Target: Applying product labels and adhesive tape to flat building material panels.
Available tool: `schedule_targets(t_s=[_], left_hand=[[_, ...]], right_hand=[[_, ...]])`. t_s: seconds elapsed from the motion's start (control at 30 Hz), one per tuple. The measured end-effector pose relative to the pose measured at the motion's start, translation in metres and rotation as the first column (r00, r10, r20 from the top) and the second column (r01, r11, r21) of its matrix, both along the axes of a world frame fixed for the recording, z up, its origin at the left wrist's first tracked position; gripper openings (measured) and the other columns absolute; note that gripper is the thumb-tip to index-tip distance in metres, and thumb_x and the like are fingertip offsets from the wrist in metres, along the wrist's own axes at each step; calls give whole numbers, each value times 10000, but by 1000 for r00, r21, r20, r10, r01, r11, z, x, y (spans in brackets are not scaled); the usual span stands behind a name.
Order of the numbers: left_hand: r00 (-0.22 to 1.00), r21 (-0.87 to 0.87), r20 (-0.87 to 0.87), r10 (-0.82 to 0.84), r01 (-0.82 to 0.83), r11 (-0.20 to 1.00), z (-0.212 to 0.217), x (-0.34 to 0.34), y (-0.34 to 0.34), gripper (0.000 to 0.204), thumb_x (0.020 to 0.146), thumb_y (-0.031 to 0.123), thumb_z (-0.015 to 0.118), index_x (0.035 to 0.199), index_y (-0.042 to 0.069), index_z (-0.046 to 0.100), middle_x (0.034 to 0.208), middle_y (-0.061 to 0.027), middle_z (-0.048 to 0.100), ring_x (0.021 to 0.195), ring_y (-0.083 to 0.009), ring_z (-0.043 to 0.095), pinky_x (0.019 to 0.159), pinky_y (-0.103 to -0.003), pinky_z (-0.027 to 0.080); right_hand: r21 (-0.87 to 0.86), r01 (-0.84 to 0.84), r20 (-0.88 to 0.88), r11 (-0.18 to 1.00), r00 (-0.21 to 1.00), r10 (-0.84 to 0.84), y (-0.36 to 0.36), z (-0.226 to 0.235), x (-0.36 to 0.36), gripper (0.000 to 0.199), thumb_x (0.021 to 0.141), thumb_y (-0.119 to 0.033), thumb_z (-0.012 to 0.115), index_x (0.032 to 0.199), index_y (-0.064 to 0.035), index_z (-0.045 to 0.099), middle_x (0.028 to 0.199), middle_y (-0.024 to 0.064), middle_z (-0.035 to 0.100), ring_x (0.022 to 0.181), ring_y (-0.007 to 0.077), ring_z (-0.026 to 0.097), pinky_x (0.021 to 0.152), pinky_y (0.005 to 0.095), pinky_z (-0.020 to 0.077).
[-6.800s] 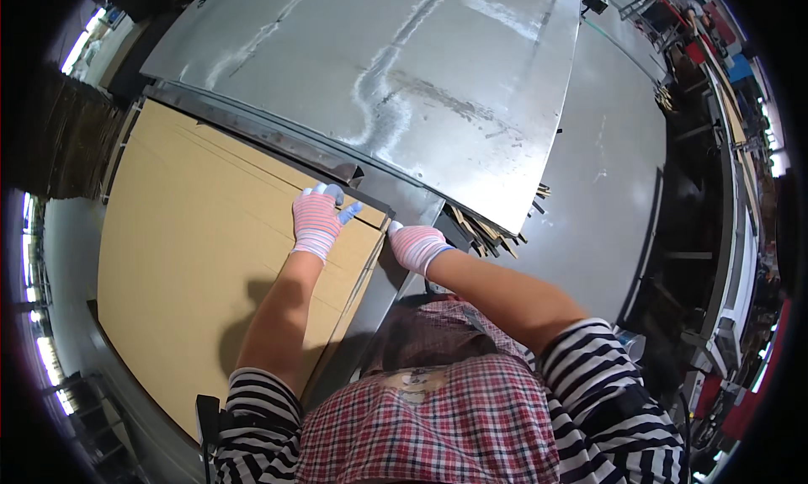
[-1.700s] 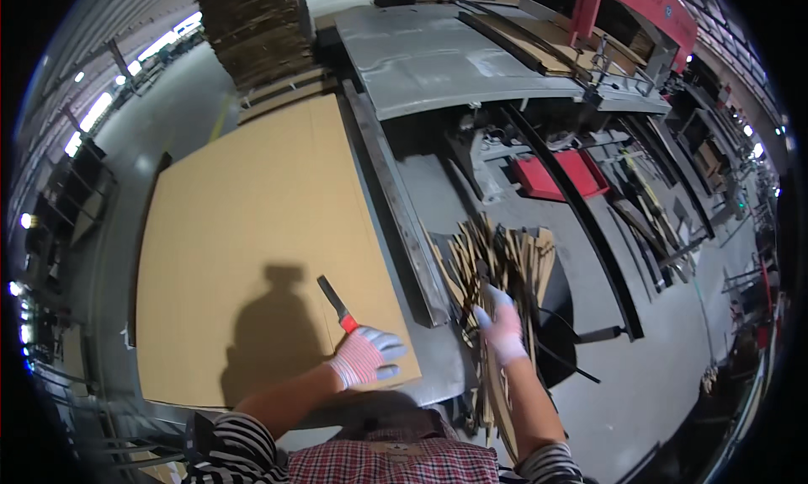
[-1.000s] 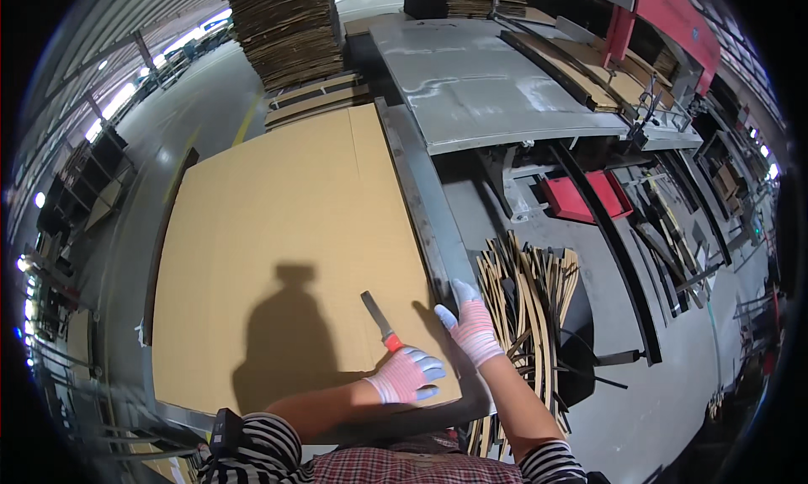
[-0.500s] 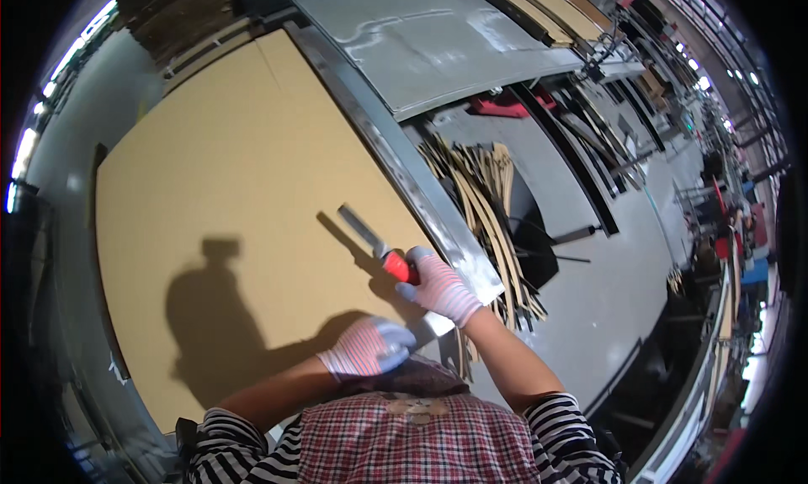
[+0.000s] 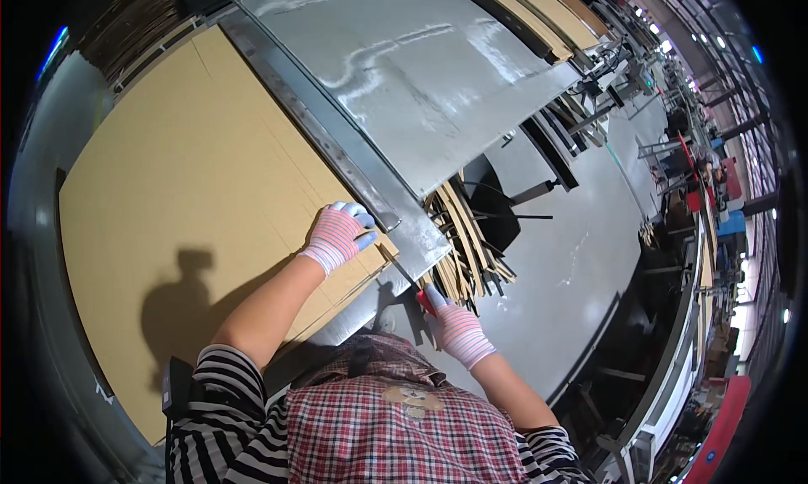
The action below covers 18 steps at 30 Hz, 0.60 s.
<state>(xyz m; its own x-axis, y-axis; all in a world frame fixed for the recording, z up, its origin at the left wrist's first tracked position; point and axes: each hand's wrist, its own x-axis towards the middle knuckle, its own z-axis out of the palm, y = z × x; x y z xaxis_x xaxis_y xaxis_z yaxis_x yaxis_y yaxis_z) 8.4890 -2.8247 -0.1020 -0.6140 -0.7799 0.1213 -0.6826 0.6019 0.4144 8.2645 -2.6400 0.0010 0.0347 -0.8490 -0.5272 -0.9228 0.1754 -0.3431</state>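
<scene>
A large tan board (image 5: 194, 172) lies in front of me, with faint lines along its right part. My left hand (image 5: 339, 236), in a striped glove with grey fingertips, rests on the board near its near right corner, fingers spread, thumb apart. My right hand (image 5: 459, 328), gloved alike, is closed round the red handle of a knife (image 5: 404, 273) with a long, flat, straight blade. The blade points away to the left, its tip at the board's corner beside my left thumb. Part of the handle is hidden by my fingers.
A metal rail (image 5: 311, 135) runs along the board's right edge, and a grey metal table (image 5: 404, 71) lies beyond it. Tan and black strips (image 5: 467, 240) are heaped below the table's corner, right of the board. A red-edged object (image 5: 724, 433) stands at the lower right.
My left hand has moved up and forward onto the board's corner. My right hand has drawn the knife back and right, off the board's middle. The view has shifted slightly.
</scene>
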Motion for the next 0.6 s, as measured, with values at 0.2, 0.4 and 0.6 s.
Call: schedule_targets(t_s=[0.2,0.4,0.6], left_hand=[[987,-18,153,43,-41,999,-19,42,-133,250,886,441,653,944,201,694,989,-66,647,914,-277,612,824,-425,500],[977,-2,209,51,-52,999,-11,87,-197,313,916,484,600,934,185,693,965,-71,643,901,-271,612,791,-423,495],[965,81,260,43,-66,994,16,127,-248,447,847,620,617,914,185,696,976,-72,648,933,-276,609,821,-423,476]], right_hand=[[97,12,-150,995,989,2,-125,-8,57,426,983,-240,498,1369,-119,366,1041,281,659,914,464,667,777,543,532],[220,-120,-238,968,956,173,-236,41,118,365,959,-221,528,1282,-76,442,963,236,693,909,414,692,760,500,552],[162,-231,-196,959,946,260,-344,-12,189,327,988,-155,435,1265,-1,517,970,216,712,887,377,703,730,493,555]])
